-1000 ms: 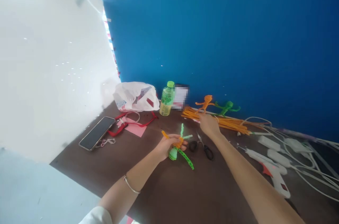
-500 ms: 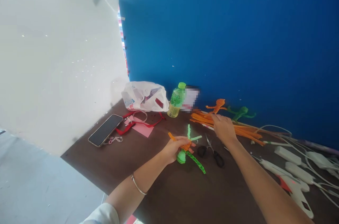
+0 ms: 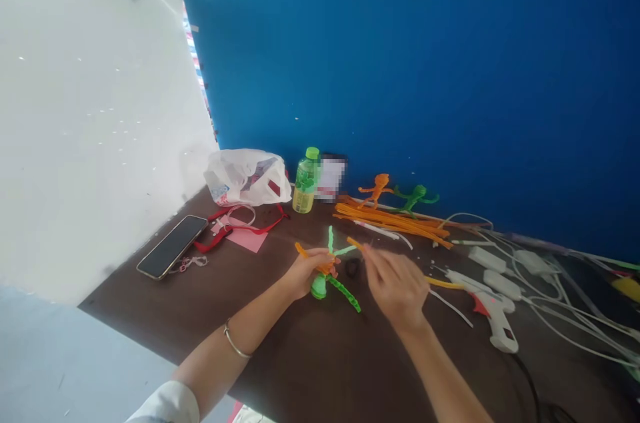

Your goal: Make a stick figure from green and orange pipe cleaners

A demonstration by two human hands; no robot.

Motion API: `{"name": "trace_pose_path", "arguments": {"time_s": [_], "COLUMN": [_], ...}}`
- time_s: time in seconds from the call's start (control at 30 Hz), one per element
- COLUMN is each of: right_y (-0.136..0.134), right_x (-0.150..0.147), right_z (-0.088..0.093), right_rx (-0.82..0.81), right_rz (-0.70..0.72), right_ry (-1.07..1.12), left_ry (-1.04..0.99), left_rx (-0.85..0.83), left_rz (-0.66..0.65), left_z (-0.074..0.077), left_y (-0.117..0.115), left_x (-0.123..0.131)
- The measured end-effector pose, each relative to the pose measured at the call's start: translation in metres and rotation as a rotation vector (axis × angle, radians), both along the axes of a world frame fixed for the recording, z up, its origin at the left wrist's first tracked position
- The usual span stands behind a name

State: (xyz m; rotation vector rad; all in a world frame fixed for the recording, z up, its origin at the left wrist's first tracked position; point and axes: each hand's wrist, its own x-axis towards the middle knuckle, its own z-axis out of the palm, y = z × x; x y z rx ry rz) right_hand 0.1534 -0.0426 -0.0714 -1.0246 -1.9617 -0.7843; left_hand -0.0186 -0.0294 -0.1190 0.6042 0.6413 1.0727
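My left hand [image 3: 305,273] grips a half-formed pipe-cleaner figure [image 3: 320,280] with green limbs and orange twists, its green loop showing below my fingers. My right hand [image 3: 395,290] is shut on a thin orange pipe cleaner [image 3: 357,247] and is close to that figure. The stem seems to pass through my fingers and out to the right as a yellow end [image 3: 443,283]. Black-handled scissors [image 3: 353,268] lie mostly hidden beneath my right hand. A bundle of orange pipe cleaners [image 3: 385,220] lies beyond my hands.
Small orange [image 3: 377,190] and green [image 3: 415,198] pipe-cleaner figures lean against the blue wall [image 3: 400,63]. A white glue gun [image 3: 493,310], power adapters and cables lie right. A bottle [image 3: 306,181], plastic bag [image 3: 247,178], phone [image 3: 173,246] and pink paper [image 3: 243,240] lie left.
My right hand has left the orange bundle and come back over the scissors, now holding an orange pipe cleaner. My left hand still holds the figure. The view has shifted slightly.
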Motion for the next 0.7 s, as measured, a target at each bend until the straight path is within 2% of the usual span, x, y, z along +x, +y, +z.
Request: {"name": "trace_pose_path", "arguments": {"time_s": [0.1,0.2,0.43,0.7], "right_y": [-0.015,-0.020,-0.023,-0.026], "right_x": [-0.010,-0.015,-0.013,-0.013], "right_z": [-0.022,-0.034,-0.038,-0.038], "right_rx": [-0.031,-0.055,-0.107,-0.173], "right_rz": [0.020,0.031,0.014,0.029], "right_ry": [0.031,0.058,0.098,0.037], "left_ry": [0.034,0.058,0.120,0.164], "left_rx": [0.036,0.057,0.083,0.072], "left_rz": [-0.022,-0.031,-0.046,0.009], "left_z": [0.002,0.005,0.011,0.007], "left_y": [-0.001,-0.002,-0.007,-0.008], "left_x": [0.000,0.001,0.003,0.006]}}
